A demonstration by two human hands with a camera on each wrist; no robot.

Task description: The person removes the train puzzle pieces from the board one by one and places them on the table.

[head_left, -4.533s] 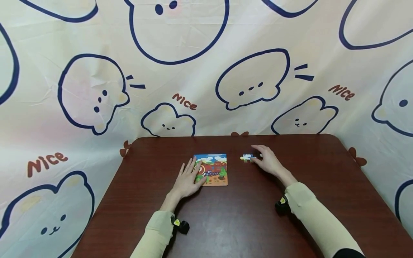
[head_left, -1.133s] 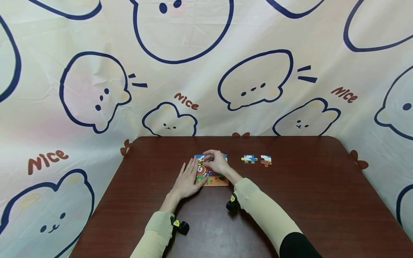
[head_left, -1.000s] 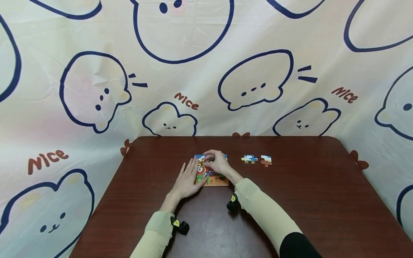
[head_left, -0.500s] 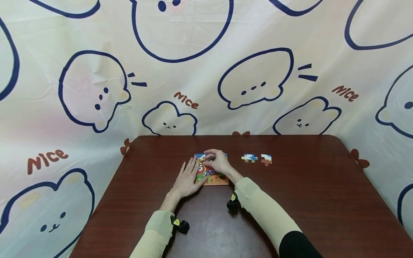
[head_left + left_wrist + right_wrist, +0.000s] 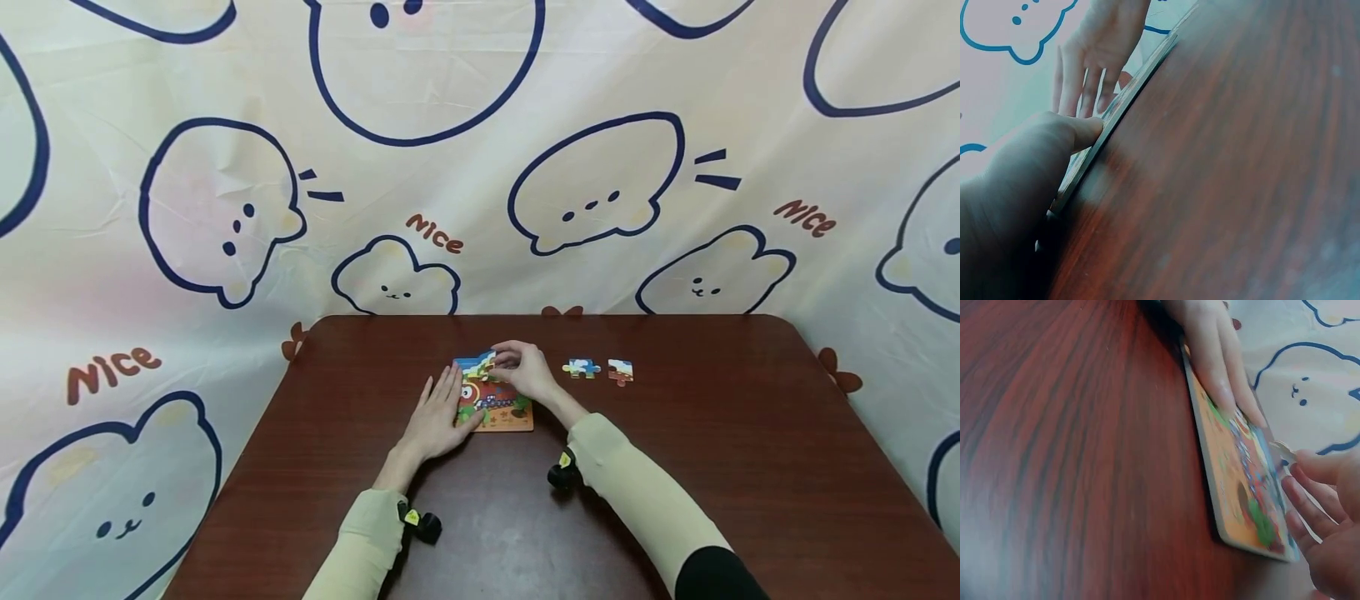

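A small jigsaw puzzle (image 5: 502,418) with a colourful picture lies flat on the table in the head view. My left hand (image 5: 437,417) rests on its left side, fingers straight and spread, thumb along the near edge. Over the puzzle's top right part, my right hand (image 5: 531,372) pinches a puzzle piece between thumb and fingers. In the right wrist view that puzzle piece (image 5: 1283,450) shows edge-on, tilted and raised above the board. Two loose pieces lie right of the puzzle: a blue-and-white puzzle piece (image 5: 581,368) and a blue-and-red puzzle piece (image 5: 621,372).
The dark brown wooden table (image 5: 495,517) carries the puzzle near its far edge. Behind it hangs a pale cloth (image 5: 480,192) printed with cartoon bears. Each wrist wears a small black camera (image 5: 427,528).
My right hand first let go of a loose piece at the right and came over the puzzle. Just now it moves slightly up and right, lifting a puzzle piece. My left hand stays put.
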